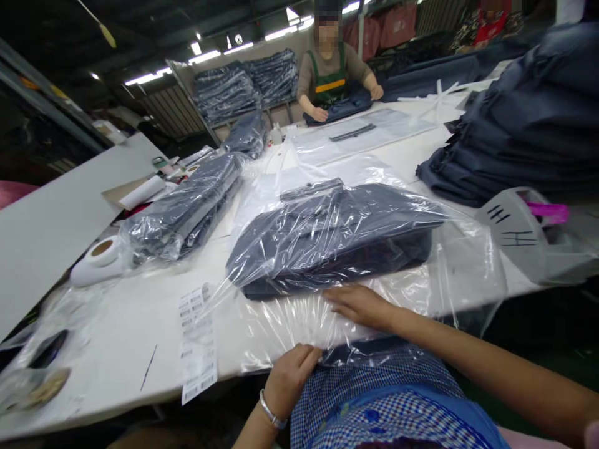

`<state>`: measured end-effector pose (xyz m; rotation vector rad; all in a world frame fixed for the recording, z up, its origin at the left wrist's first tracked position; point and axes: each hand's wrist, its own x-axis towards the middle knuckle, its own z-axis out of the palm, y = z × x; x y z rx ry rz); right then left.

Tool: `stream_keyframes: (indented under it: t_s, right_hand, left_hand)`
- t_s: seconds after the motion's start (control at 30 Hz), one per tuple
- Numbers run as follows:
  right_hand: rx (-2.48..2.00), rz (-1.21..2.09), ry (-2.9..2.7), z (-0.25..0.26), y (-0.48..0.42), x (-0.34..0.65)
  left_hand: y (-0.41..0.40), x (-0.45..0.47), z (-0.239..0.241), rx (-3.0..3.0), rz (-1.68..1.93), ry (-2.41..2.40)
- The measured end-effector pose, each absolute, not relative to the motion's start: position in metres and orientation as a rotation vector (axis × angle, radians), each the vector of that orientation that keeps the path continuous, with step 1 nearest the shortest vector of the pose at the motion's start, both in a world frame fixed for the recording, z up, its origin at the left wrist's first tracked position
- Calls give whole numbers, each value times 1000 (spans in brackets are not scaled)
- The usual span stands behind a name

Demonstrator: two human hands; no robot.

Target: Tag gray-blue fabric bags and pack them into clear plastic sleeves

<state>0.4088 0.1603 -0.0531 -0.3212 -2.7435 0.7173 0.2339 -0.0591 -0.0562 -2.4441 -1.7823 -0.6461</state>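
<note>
A folded dark navy garment (341, 237) lies inside a clear plastic bag (281, 324) on the table in front of me. The near end of the bag reaches the table's front edge, by my checked apron. My right hand (360, 305) rests on the bag with fingers stretched out, just below the garment's near side. At the front edge my left hand (296, 373), with a bracelet on its wrist, has its fingers closed on the bag's near end. A strip of barcode labels (197, 343) lies left of the bag and hangs over the edge.
Bagged garments (187, 206) are stacked to the left, near a roll of labels (103, 252). On the right stand a pile of dark garments (524, 131) and a marked plastic container (519, 237). Across the table a person (330, 75) handles another dark garment.
</note>
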Motion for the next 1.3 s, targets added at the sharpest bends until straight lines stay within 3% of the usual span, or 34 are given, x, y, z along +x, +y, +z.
stream_keyframes:
  t_s: [0.27, 0.37, 0.6, 0.83, 1.03, 1.17, 1.3]
  right_hand:
    - [-420, 584, -2769, -64, 137, 540]
    - [-528, 504, -2655, -47, 133, 569]
    - [-557, -64, -2400, 14, 160, 526]
    - [-750, -289, -2306, 3, 224, 498]
    - [-468, -215, -2379, -5, 233, 541]
    - [-513, -87, -2497, -26, 222, 565]
    - [-574, -53, -2587, -29, 219, 570]
  left_hand:
    - [-59, 233, -30, -2592, -727, -1714]
    - [-41, 228, -2, -2345, -761, -1553]
    - [35, 217, 46, -1912, -278, -1625]
    - [38, 183, 29, -1905, -215, -1519]
    - [17, 199, 13, -1964, -340, -1415]
    - [12, 212, -3, -2019, -390, -1440]
    - [11, 212, 16, -2173, -458, -1440]
